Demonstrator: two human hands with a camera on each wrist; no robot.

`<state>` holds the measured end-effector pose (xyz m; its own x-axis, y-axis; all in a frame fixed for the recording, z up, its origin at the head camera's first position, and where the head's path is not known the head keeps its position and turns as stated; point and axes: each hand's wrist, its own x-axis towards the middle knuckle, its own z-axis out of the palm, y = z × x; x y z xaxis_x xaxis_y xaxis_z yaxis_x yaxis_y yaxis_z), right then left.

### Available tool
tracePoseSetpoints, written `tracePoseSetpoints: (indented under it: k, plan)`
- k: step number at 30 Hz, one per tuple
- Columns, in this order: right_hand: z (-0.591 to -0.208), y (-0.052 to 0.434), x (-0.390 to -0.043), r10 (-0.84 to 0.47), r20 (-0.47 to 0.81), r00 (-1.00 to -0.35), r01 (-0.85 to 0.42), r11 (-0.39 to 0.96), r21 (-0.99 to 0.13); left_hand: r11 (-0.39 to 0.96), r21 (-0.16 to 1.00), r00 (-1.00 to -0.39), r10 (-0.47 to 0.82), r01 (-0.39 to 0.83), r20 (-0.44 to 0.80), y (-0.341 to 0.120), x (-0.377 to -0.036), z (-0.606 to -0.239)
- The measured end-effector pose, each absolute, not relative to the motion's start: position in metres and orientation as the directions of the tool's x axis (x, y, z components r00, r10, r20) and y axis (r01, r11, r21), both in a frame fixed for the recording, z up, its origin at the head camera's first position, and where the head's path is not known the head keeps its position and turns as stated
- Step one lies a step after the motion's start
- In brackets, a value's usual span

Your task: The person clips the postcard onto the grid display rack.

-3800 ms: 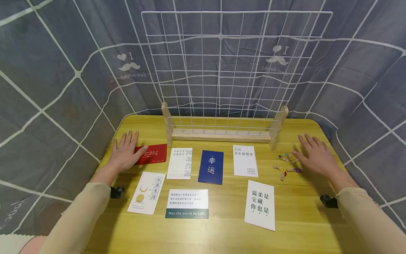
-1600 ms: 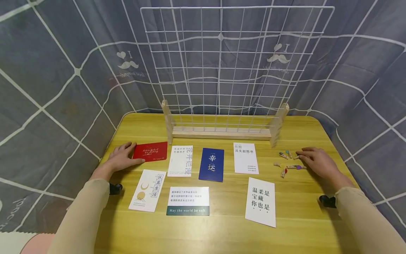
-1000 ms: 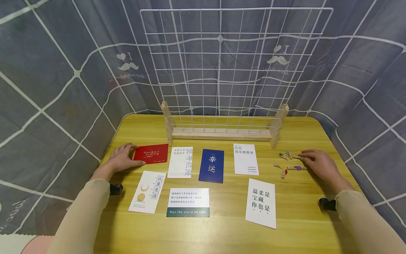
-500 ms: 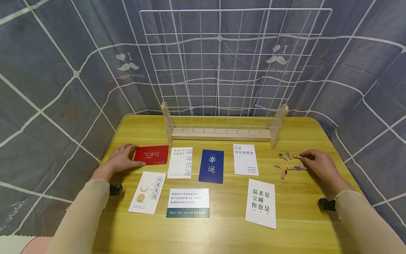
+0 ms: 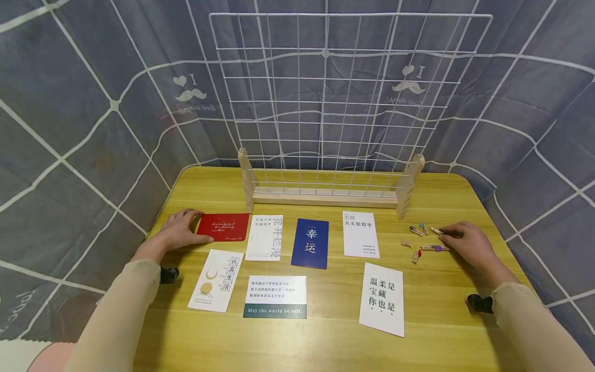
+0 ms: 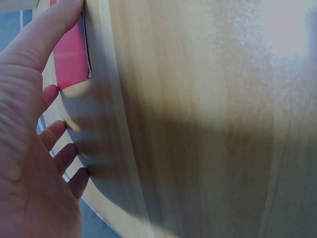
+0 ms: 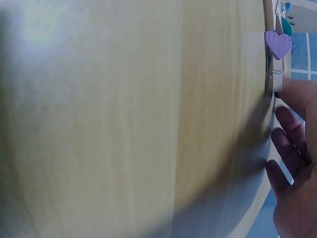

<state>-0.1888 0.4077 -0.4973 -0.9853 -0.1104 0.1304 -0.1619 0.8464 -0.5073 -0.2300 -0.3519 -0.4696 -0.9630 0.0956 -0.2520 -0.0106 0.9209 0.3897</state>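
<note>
In the head view my left hand (image 5: 178, 230) spans the left end of a red card (image 5: 224, 227), thumb at its near edge and index finger at its far edge. The left wrist view shows the red card (image 6: 71, 54) between thumb and index finger, the other fingers loosely bent. At the right, my right hand (image 5: 467, 243) pinches a small wooden clothespin (image 5: 436, 231) between thumb and fingertips. Several more clothespins lie just left of it, one with a red heart (image 5: 416, 255). A purple-heart clothespin (image 7: 278, 44) shows beside the thumb in the right wrist view.
A white wire grid (image 5: 346, 98) stands in a wooden base (image 5: 325, 197) at the back of the table. Several printed cards lie in front, among them a blue card (image 5: 310, 243), a green-banded card (image 5: 275, 297) and a white card (image 5: 382, 299). Grey curtains (image 5: 69, 206) surround the table.
Both hands came down from lying flat: the left now holds the red card's end, the right pinches a clothespin. Most recently that clothespin has turned slightly; the red card has shifted slightly right.
</note>
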Motion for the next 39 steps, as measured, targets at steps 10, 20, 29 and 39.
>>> tracePoseSetpoints:
  k: [10, 20, 29, 39]
  plan:
    - [-0.4979, 0.4059, -0.1888, -0.065, 0.099, -0.993, -0.108, 0.844, -0.525, 0.905, 0.425, -0.978, 0.068, -0.023, -0.198, -0.3514, -0.2273, -0.4733]
    - [-0.4982, 0.4071, -0.1855, -0.032, 0.075, -0.997, -0.068, 0.842, -0.535, 0.748, 0.662, -0.976, 0.107, -0.046, -0.189, -0.346, -0.2292, -0.4758]
    - [-0.5023, 0.4053, -0.1911, -0.062, 0.106, -0.992, -0.108, 0.849, -0.518, 0.674, 0.735, -0.978, 0.1, -0.071, -0.185, -0.343, -0.2258, -0.4763]
    - [-0.504, 0.4071, -0.1876, -0.064, 0.126, -0.99, -0.123, 0.827, -0.549, 0.661, 0.747, -0.981, 0.089, -0.072, -0.173, -0.3451, -0.2248, -0.4783]
